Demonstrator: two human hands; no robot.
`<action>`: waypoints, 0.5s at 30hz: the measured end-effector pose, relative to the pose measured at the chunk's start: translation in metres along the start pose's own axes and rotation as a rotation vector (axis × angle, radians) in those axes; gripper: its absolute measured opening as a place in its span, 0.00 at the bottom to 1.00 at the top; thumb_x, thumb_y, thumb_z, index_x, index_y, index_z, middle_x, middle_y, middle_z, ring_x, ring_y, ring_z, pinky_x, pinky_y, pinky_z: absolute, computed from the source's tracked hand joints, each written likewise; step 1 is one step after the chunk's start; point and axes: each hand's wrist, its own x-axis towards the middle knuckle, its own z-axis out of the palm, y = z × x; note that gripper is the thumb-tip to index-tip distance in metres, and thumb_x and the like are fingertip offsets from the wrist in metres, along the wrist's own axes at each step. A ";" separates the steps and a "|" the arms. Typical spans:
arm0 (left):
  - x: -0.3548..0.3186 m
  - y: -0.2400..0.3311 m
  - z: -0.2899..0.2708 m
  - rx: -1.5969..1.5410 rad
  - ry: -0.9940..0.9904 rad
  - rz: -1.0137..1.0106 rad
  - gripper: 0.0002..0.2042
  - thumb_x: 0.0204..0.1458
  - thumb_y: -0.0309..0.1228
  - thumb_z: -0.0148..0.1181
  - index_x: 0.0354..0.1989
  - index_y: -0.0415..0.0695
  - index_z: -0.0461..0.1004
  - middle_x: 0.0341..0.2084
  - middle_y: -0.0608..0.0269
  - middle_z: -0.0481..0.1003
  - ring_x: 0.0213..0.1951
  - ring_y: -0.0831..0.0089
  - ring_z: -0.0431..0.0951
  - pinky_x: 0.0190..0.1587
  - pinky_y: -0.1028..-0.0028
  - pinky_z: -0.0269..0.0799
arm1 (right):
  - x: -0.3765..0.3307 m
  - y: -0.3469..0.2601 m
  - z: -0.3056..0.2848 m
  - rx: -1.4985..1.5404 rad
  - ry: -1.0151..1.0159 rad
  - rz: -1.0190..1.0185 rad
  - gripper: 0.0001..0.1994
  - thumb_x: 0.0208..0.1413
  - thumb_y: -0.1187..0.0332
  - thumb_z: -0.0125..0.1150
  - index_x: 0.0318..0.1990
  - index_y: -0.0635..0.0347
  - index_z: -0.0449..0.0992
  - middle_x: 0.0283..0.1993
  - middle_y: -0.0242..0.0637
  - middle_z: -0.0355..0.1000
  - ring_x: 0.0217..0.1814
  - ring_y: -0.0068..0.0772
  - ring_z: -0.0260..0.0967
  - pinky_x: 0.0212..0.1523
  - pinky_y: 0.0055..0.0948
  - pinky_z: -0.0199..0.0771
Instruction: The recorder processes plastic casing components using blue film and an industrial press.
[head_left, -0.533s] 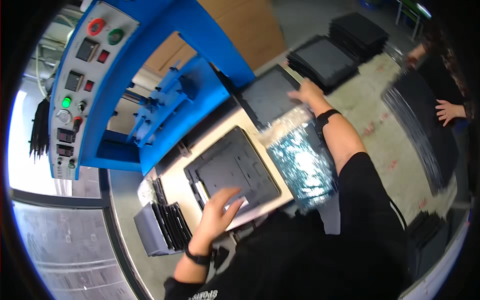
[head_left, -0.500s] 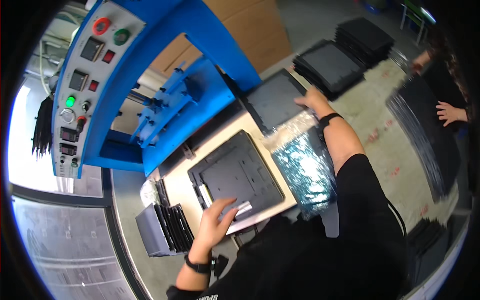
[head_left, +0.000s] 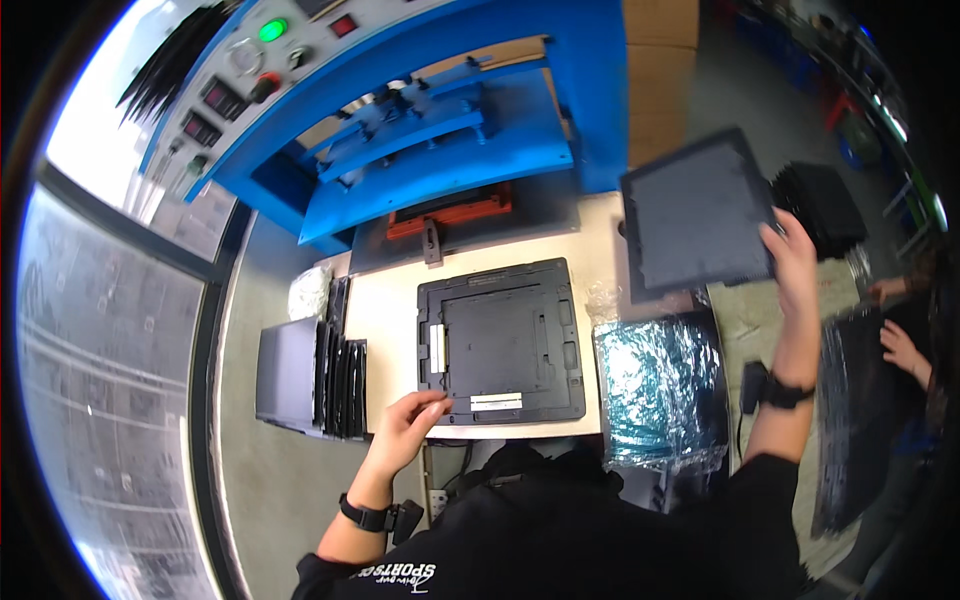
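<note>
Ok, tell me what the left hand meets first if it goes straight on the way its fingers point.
The left hand would likely meet the near left corner of the black rectangular plastic tray first; its fingers overlap that corner in view, though depth and contact are unclear.

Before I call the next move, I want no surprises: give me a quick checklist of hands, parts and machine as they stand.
1. Right hand has a grip on the dark panel: ok, held by its edge.
2. Left hand clear of the black tray: not ok, fingertips at its near left corner.
3. Two white strips lying on the tray: ok.
4. Green lamp on the blue machine lit: ok.
5. Panel's far face undamaged: cannot tell, hidden from view.
</note>
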 end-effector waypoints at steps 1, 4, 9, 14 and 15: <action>0.006 0.005 0.005 -0.125 -0.042 -0.001 0.19 0.59 0.31 0.54 0.54 0.31 0.66 0.44 0.49 0.75 0.47 0.68 0.76 0.51 0.72 0.70 | -0.021 -0.022 -0.005 0.079 -0.057 -0.016 0.18 0.57 0.75 0.53 0.55 0.69 0.66 0.46 0.39 0.73 0.45 0.24 0.71 0.48 0.24 0.71; 0.031 0.023 0.030 -0.465 -0.171 0.057 0.28 0.60 0.38 0.52 0.63 0.33 0.54 0.55 0.45 0.67 0.55 0.62 0.70 0.56 0.67 0.67 | -0.063 -0.048 0.010 0.202 -0.163 -0.052 0.21 0.56 0.76 0.54 0.58 0.68 0.63 0.47 0.41 0.73 0.43 0.24 0.72 0.47 0.25 0.73; 0.077 0.044 0.049 -0.993 -0.175 -0.041 0.18 0.59 0.32 0.53 0.54 0.35 0.64 0.46 0.52 0.73 0.46 0.64 0.77 0.49 0.64 0.75 | -0.119 -0.008 0.116 0.337 -0.348 0.167 0.23 0.55 0.76 0.58 0.59 0.67 0.63 0.46 0.40 0.73 0.43 0.21 0.71 0.45 0.23 0.72; 0.082 0.024 -0.008 -1.010 -0.035 -0.262 0.15 0.55 0.23 0.52 0.51 0.33 0.65 0.43 0.51 0.74 0.41 0.62 0.79 0.43 0.64 0.79 | -0.144 -0.050 0.187 -0.671 -0.607 -0.732 0.33 0.43 0.56 0.69 0.55 0.65 0.65 0.63 0.57 0.56 0.65 0.56 0.53 0.63 0.49 0.54; 0.087 0.018 -0.012 -1.008 -0.046 -0.269 0.15 0.55 0.23 0.52 0.51 0.33 0.65 0.43 0.51 0.74 0.41 0.62 0.79 0.43 0.64 0.79 | -0.149 -0.064 0.205 -0.670 -0.817 -0.750 0.32 0.42 0.59 0.69 0.55 0.63 0.66 0.62 0.50 0.60 0.64 0.50 0.57 0.63 0.47 0.57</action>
